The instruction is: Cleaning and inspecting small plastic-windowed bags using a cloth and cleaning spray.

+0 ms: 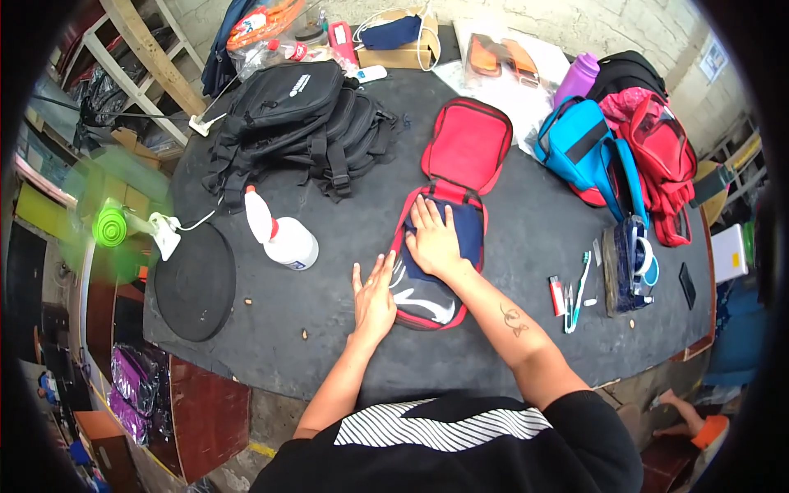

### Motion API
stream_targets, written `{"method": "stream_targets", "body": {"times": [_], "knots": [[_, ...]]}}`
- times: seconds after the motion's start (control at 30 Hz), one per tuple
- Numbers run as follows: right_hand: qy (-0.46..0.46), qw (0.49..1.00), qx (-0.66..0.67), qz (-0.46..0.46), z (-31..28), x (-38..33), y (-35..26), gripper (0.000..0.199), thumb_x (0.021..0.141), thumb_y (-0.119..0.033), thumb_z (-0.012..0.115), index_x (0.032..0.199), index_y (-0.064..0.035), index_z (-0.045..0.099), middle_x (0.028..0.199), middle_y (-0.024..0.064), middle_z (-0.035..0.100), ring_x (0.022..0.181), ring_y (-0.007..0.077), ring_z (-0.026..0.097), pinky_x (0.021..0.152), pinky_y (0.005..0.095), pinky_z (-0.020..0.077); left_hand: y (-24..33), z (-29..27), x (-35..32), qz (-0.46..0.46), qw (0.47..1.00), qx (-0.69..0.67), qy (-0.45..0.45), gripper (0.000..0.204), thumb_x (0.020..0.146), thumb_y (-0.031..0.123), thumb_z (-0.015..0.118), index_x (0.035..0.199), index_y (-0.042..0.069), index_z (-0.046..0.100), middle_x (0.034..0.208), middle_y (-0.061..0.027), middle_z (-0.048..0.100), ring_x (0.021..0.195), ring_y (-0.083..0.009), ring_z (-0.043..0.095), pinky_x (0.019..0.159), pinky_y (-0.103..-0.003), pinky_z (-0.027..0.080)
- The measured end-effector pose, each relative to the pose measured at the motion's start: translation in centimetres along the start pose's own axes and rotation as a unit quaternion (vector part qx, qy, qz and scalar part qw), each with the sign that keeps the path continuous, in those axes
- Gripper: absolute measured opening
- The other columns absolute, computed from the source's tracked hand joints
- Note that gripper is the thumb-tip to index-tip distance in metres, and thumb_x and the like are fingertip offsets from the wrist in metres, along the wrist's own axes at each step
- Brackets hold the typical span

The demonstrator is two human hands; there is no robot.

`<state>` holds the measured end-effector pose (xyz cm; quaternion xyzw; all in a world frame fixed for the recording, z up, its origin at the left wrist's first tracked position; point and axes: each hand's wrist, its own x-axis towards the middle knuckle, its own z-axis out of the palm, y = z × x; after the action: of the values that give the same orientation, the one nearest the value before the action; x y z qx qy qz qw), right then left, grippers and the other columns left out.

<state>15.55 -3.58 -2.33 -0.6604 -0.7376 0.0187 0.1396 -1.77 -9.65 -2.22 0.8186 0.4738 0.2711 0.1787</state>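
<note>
My right hand lay flat, fingers apart, on navy cloth inside the unzipped red case on the black table; my left hand, fingers straight, touched the case's edge. Uneven pushing, I judged, could bunch the cloth.

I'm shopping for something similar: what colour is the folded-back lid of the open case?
The lid is red, clearest in the head view.

Black short-sleeved shirt — striped panel; right forearm — dark line tattoo.
</note>
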Motion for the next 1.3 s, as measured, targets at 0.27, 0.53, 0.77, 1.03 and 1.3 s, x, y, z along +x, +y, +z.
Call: {"method": "stream_targets", "body": {"times": [0.27, 0.53, 0.77, 1.03, 1.3], "knots": [[-0.149, 0.985, 0.066, 0.050, -3.3, -10.3, -5.7, 0.070, 0.091, -0.034, 0.046, 0.142, 0.0104, 0.028, 0.149, 0.0302, 0.024, 0.141, 0.0416, 0.021, 0.113, 0.0560, 0.0163, 0.0, 0.3, -0.1, -0.039, 0.998, -0.001, 0.041, 0.066, 0.080, -0.008, 0.045, 0.144, 0.007, 0.034, 0.126, -0.0225, 0.057, 0.128, -0.0295, 0.048, 0.114, -0.054, 0.016], [-0.009, 0.986, -0.021, 0.164, -0.8, -4.6, -2.4, 0.075, 0.090, -0.038, 0.050, 0.141, 0.0128, 0.026, 0.150, 0.0311, 0.019, 0.141, 0.0443, 0.016, 0.111, 0.0607, 0.0155, 0.9, 0.2, 0.0, -0.030, 0.999, 0.027, 0.036, 0.064, 0.082, -0.008, 0.044, 0.143, 0.006, 0.034, 0.126, -0.0235, 0.057, 0.128, -0.0286, 0.048, 0.114, -0.053, 0.017], [0.005, 0.939, 0.340, -0.040, -3.7, -9.4, -3.0, 0.032, 0.079, -0.006, 0.052, 0.108, 0.0059, 0.061, 0.104, 0.0228, 0.066, 0.103, 0.0349, 0.064, 0.095, 0.0408, 0.0462, -1.3, -1.7, -0.8, 0.023, 0.944, 0.004, 0.328, 0.063, 0.076, 0.008, 0.069, 0.130, 0.000, 0.040, 0.139, -0.0205, 0.032, 0.132, -0.0373, 0.031, 0.110, -0.047, 0.027], [0.033, 0.575, 0.803, 0.152, -7.0, -3.5, 0.1, 0.037, 0.089, -0.012, 0.052, 0.124, -0.0005, 0.054, 0.095, 0.0033, 0.063, 0.079, 0.0120, 0.060, 0.070, 0.0265, 0.0493, -6.7, -13.2, 7.8, -0.169, 0.938, -0.266, 0.142, 0.053, 0.070, 0.005, 0.077, 0.119, 0.001, 0.057, 0.108, -0.0104, 0.062, 0.101, -0.0215, 0.060, 0.084, -0.034, 0.048], [0.016, 0.404, 0.904, 0.140, -7.4, -1.2, -1.4, 0.033, 0.092, -0.021, 0.050, 0.114, 0.0024, 0.058, 0.106, 0.0123, 0.067, 0.093, 0.0238, 0.066, 0.087, 0.0365, 0.0523, 2.2, -7.6, 6.9, 0.171, 0.979, -0.012, 0.111, 0.037, 0.070, 0.007, 0.067, 0.106, 0.014, 0.067, 0.100, -0.0028, 0.067, 0.102, -0.0236, 0.061, 0.093, -0.040, 0.035]]}}
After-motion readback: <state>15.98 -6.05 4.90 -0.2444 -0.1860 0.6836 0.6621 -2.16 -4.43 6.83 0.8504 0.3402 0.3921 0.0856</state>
